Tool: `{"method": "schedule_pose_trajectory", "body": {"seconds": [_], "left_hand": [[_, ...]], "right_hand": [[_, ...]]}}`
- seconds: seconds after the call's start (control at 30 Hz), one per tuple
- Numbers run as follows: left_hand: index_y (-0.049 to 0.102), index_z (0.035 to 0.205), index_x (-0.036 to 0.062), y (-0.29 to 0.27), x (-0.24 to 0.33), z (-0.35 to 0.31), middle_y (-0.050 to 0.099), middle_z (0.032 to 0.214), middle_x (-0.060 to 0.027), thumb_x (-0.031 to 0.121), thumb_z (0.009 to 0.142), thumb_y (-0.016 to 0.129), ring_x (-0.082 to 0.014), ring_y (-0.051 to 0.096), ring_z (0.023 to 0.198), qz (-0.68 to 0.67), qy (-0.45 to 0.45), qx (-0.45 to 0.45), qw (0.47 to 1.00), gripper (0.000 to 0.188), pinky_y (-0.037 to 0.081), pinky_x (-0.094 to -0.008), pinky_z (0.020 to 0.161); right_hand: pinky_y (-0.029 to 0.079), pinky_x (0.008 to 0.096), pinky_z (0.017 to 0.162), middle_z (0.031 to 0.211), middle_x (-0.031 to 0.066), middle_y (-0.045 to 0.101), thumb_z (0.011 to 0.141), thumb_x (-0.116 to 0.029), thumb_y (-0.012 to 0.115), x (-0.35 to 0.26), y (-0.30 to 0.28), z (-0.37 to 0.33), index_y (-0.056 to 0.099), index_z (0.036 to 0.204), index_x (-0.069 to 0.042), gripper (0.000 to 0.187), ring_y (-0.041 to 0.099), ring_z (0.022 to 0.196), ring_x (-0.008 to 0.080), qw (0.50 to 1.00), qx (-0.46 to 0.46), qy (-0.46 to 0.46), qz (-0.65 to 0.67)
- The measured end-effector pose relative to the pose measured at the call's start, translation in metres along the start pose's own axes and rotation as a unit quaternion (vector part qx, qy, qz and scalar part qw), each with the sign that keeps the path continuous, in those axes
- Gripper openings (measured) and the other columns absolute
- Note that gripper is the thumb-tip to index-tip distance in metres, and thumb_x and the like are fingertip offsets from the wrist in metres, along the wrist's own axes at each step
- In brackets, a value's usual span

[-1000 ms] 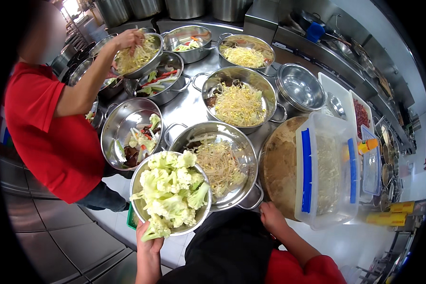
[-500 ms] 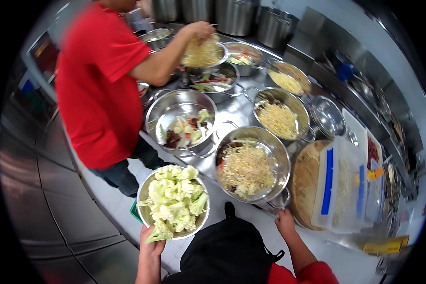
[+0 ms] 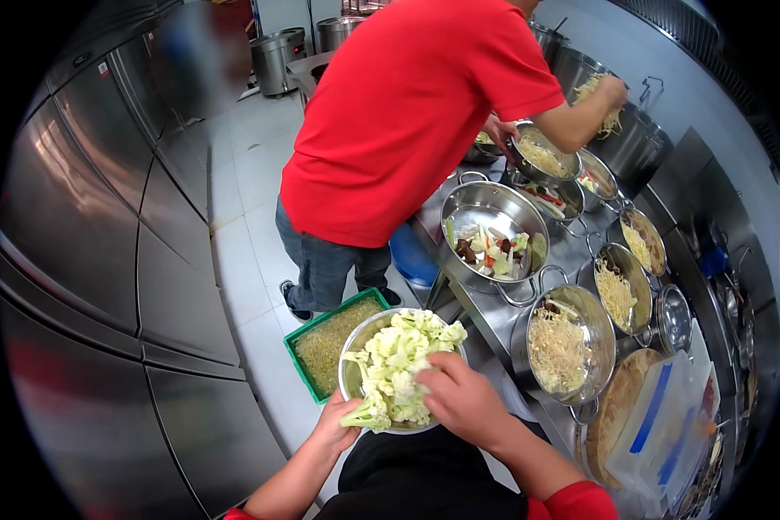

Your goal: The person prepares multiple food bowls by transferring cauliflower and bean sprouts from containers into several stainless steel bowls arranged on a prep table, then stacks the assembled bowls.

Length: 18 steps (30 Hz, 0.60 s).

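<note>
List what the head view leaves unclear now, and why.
In the head view:
Round silver metal bowl: floor hidden by pale green-white cauliflower florets.
Left hand: fingers partly hidden by the bowl.
Co-worker in red shirt: head cut off by top edge.

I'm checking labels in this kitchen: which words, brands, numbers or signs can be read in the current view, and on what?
No text can be read.
Small sticker on a steel door: too small.
Dark badge near it: too small.
Steel pot at the back: markings too small.
Bowl of cauliflower: none visible.
</note>
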State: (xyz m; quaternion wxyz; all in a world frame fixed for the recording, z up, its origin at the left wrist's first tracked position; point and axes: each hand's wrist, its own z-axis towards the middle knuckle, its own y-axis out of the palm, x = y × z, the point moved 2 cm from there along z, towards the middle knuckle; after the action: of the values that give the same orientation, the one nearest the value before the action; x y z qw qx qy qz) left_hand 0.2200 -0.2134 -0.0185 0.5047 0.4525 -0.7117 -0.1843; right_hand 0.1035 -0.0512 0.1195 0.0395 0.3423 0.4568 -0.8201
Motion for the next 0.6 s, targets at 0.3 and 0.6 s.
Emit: {"method": "schedule_pose_trajectory", "body": {"seconds": [0.3,0.6], "left_hand": [[0.045,0.122,0.0025,0.030,0.014,0.044,0.059,0.108,-0.0113,-0.004,0.080,0.049,-0.0203,0.063,0.090,0.007,0.001,0.003,1.000,0.043,0.054,-0.0307,0.069],[0.045,0.122,0.0055,0.090,-0.006,0.159,0.059,0.107,-0.0115,0.005,0.083,0.052,-0.0230,0.063,0.084,0.037,-0.030,-0.079,0.996,0.040,0.054,-0.0346,0.062]], "right_hand": [[0.050,0.0362,0.068,0.102,0.0127,0.052,0.074,-0.006,0.057,0.039,-0.005,0.055,0.053,0.103,-0.007,0.029,0.059,0.085,0.0305,0.999,-0.011,0.000,-0.036],[0.051,0.0405,0.071,0.119,0.0189,0.043,0.072,-0.039,0.068,0.122,-0.079,0.100,0.047,0.126,-0.018,0.061,0.061,0.082,0.0364,0.984,-0.045,0.108,-0.136]]}}
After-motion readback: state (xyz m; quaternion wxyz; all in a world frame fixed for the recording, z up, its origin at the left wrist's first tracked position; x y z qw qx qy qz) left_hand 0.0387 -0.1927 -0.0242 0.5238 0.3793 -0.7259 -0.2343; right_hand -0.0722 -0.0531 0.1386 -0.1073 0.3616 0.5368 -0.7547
